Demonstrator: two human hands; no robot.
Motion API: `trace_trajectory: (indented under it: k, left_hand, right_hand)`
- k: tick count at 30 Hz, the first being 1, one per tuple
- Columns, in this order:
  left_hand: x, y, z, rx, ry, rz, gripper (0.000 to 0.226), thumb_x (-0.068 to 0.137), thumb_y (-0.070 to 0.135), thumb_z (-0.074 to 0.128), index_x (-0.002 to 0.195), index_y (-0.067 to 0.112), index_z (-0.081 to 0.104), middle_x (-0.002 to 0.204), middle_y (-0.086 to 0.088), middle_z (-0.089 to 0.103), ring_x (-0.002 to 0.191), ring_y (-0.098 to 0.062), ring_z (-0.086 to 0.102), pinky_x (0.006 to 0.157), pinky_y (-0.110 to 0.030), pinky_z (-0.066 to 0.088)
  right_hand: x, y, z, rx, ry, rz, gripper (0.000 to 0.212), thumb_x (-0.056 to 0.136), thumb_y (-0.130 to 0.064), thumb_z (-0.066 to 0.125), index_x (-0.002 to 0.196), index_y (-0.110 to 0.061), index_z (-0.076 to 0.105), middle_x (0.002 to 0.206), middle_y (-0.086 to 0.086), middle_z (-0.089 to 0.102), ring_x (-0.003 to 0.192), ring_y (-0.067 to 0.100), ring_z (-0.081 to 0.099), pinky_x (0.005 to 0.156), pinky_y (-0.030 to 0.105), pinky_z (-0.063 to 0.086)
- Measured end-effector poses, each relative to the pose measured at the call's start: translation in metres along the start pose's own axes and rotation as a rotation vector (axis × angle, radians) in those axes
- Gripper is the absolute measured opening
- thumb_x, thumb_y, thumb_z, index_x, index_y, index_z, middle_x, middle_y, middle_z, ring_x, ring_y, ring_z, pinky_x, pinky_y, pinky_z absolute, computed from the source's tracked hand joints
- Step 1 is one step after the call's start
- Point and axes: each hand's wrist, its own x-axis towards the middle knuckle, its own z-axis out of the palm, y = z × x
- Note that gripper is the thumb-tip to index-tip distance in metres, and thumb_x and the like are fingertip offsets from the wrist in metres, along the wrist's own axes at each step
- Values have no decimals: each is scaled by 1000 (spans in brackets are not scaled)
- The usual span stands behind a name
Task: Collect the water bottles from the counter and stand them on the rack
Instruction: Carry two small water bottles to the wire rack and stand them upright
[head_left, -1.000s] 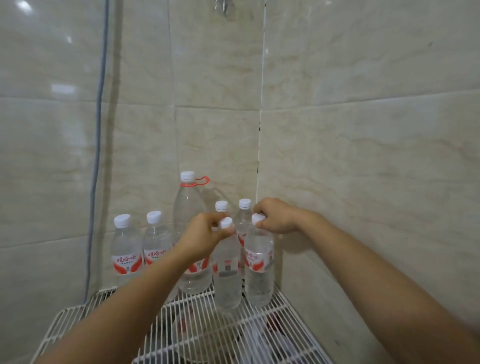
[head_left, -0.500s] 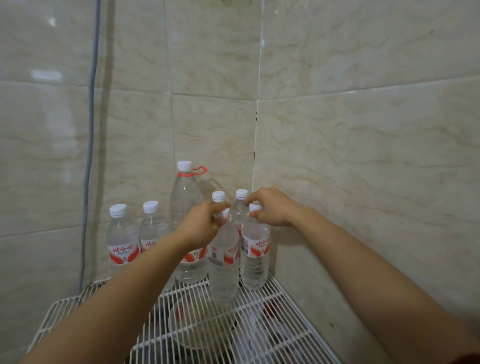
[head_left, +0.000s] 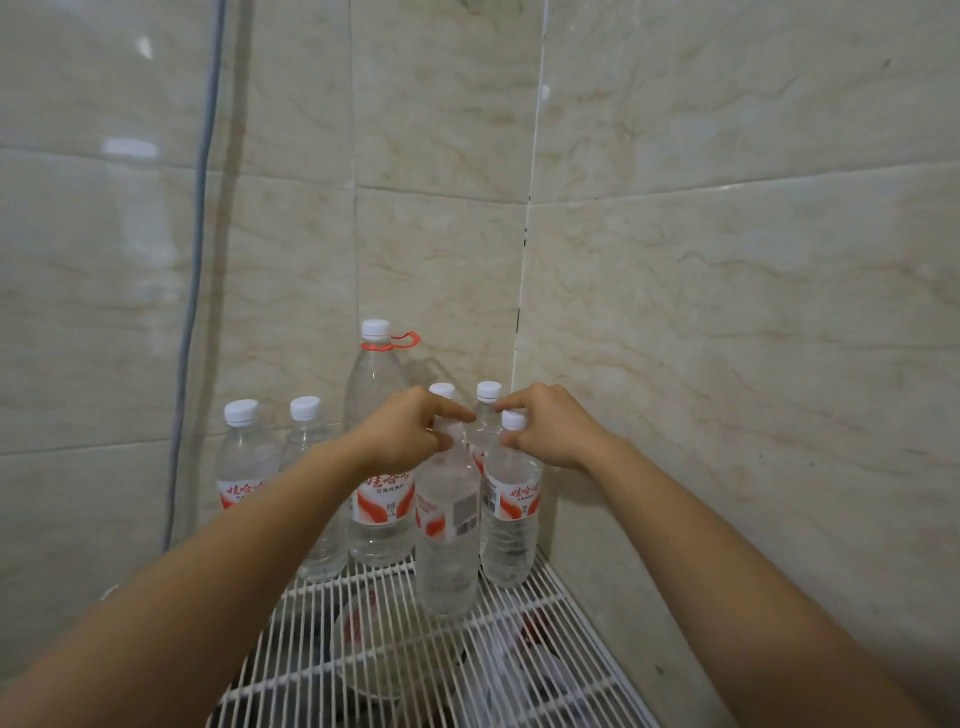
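Left grip (head_left: 410, 431) curled round the top of the front water bottle (head_left: 448, 525), right grip (head_left: 550, 428) pinching the cap of a second water bottle (head_left: 511, 519), both upright side by side on a white wire rack (head_left: 550, 618) in a tiled corner, other bottles (head_left: 244, 457) behind.

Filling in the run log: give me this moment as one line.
phase: placing | left hand: grips front bottle top | right hand: pinches right bottle near cap | both bottles: upright on rack
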Motion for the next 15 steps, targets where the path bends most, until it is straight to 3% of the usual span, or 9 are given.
trace_trajectory:
  k: [3,7,10,12,15]
  left_hand:
    - [-4,3,-1,-58,-70,19,53,87,-4,51,134,21,54,133,-3,57,120,-18,53,89,-20,39]
    - [-10,0,15,-90,66,-38,51,84,29,68,132,18,54,134,-2,56,122,-17,52,98,-29,42]
    - [-13,2,20,-59,233,-96,48,77,31,76,120,13,63,118,-6,66,110,-19,58,81,-22,39]
    - [-11,2,16,-121,171,-81,53,73,22,80,122,14,62,113,-5,68,104,-17,61,79,-21,43]
    - [-13,1,6,-279,-1,-65,69,74,8,78,136,15,49,122,-4,65,108,-15,61,86,-22,50]
  right_hand:
    - [2,0,1,11,7,-2,49,83,-21,71,131,-22,59,137,10,55,123,28,53,98,35,46]
    - [2,4,1,30,12,7,50,83,-21,71,132,-21,59,137,10,56,123,27,53,99,36,46]
    - [1,8,2,52,15,9,50,83,-21,71,132,-21,59,136,8,57,121,26,55,99,39,47]
    - [1,8,3,62,21,11,49,83,-21,71,131,-22,59,135,8,58,120,26,56,98,40,48]
    - [2,5,5,55,25,16,50,84,-22,71,132,-22,58,137,8,56,121,28,55,98,40,48]
